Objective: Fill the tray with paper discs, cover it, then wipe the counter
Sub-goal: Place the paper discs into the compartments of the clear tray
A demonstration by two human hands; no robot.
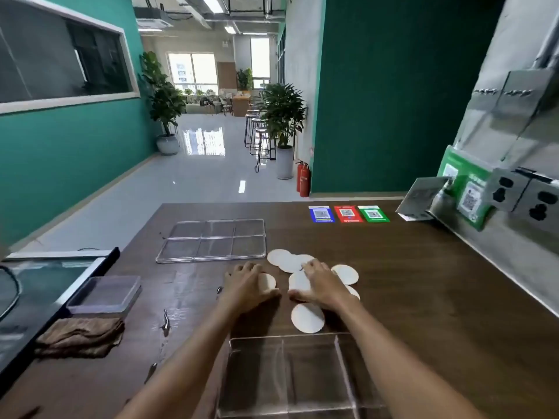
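Several white paper discs (307, 317) lie scattered on the dark wooden counter (423, 297). My left hand (245, 284) rests palm down over one disc (269, 282), fingers loosely bent. My right hand (319, 284) lies flat on another disc (298, 281) in the middle of the pile. A clear tray (287, 376) with dividers stands at the near edge, below my forearms, and nothing shows inside it. A flat clear lid (213, 240) with a grid pattern lies farther back on the counter. A brown cloth (80, 337) sits folded at the left.
A small clear box (106, 294) stands beside the cloth. Water streaks (165, 323) mark the counter left of my arms. Three coloured QR cards (348, 213) lie at the back. A sink (36, 291) is at the left; a wall with sockets (526, 195) runs along the right.
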